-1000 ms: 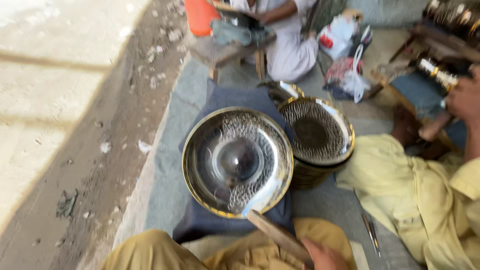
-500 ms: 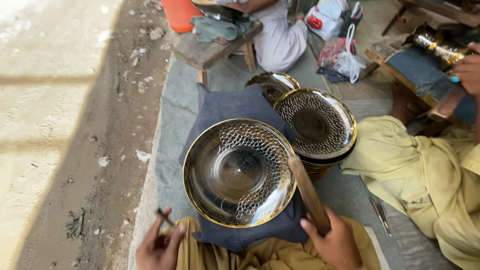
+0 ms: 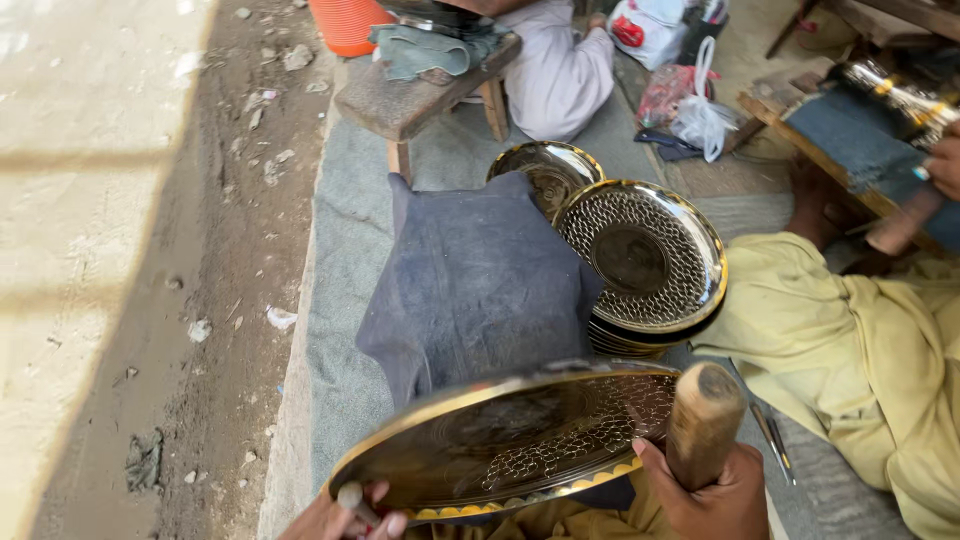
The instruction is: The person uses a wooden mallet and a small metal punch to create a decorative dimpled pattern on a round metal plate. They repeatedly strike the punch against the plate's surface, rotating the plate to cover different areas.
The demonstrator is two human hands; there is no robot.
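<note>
The right hand [image 3: 715, 490] is closed around one wooden mallet [image 3: 703, 425], its thumb on the rim of one tilted brass plate [image 3: 510, 440] held low over the near edge of the dark cloth [image 3: 475, 280]. The left hand [image 3: 335, 520] pinches the plate's left rim and a small tool [image 3: 350, 497]. A stack of plates [image 3: 640, 260] sits at the cloth's right edge, one more plate [image 3: 545, 170] behind it.

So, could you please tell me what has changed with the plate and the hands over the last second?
The brass plate was lifted off the dark cloth and tilted toward the person. The left hand now grips its near rim. The right hand still holds the wooden handle. The stack of plates stayed put.
</note>
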